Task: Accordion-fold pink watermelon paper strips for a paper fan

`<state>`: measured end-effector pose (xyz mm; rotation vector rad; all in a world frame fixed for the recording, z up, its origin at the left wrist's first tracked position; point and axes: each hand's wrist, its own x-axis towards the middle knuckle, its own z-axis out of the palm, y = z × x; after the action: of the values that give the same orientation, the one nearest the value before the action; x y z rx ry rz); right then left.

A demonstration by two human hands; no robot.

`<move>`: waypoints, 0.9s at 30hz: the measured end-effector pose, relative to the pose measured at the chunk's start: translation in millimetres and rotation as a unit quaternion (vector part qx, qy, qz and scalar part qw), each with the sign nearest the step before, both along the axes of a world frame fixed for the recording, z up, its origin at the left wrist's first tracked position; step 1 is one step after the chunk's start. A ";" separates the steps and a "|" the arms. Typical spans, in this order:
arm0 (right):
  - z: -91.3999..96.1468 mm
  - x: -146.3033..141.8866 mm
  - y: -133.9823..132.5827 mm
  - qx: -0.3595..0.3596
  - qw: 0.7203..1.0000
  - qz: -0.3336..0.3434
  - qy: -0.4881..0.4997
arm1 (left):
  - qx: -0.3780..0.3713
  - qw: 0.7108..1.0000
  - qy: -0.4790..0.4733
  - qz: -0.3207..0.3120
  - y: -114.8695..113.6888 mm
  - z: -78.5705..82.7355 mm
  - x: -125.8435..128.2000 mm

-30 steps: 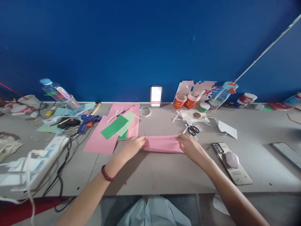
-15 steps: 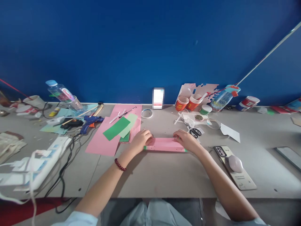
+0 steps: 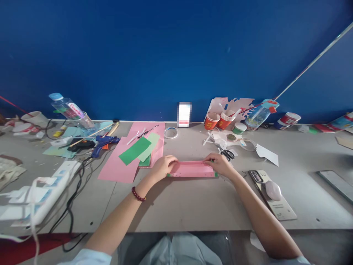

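Observation:
A strip of pink paper (image 3: 191, 169) with green bits at its front corners lies in front of me, its far edge raised and folded. My left hand (image 3: 166, 165) pinches the far left end, fingertips on the edge. At the far right end my right hand (image 3: 219, 163) grips the same edge between thumb and fingers. Just beyond the right hand lie black-handled scissors (image 3: 228, 154). Left of the left hand are a dark green paper piece (image 3: 135, 151), a light green one (image 3: 150, 148) and larger pink sheets (image 3: 118, 167).
A roll of tape (image 3: 171, 133) and a blurred upright screen (image 3: 184, 115) stand beyond the paper. Red paper cups (image 3: 212, 120) are at the back right, a phone (image 3: 275, 202) with a mouse (image 3: 273, 190) nearer. Leftward are a blue glue gun (image 3: 103, 144) and a power strip (image 3: 59, 189).
The far edge of the pink strip has come up a little, and more of its inner face shows. Both hands stay at its ends. The view has shifted slightly.

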<state>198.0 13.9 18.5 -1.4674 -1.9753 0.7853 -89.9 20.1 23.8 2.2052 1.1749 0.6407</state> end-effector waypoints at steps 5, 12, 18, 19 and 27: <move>2.9 -1.4 -0.8 0.003 0.999 -0.039 0.035 | -0.075 0.993 -0.084 0.043 2.9 4.0 -4.7; 8.7 3.7 -1.7 -0.096 0.989 -0.054 0.100 | -0.134 0.980 -0.134 0.059 6.8 11.6 -14.1; 3.6 13.2 -0.1 -0.192 0.962 -0.079 0.177 | -0.099 0.979 -0.156 0.090 8.1 9.1 -17.0; 2.5 14.7 0.4 -0.201 0.959 -0.077 0.182 | -0.095 0.978 -0.162 0.095 8.5 8.3 -17.3; -1.0 15.9 1.8 -0.167 0.963 -0.083 0.194 | -0.137 0.959 -0.224 0.106 9.0 12.5 -17.5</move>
<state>213.9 15.7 17.5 -1.4989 -1.4583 1.2668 -107.4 29.1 36.3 1.6062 1.1803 0.9453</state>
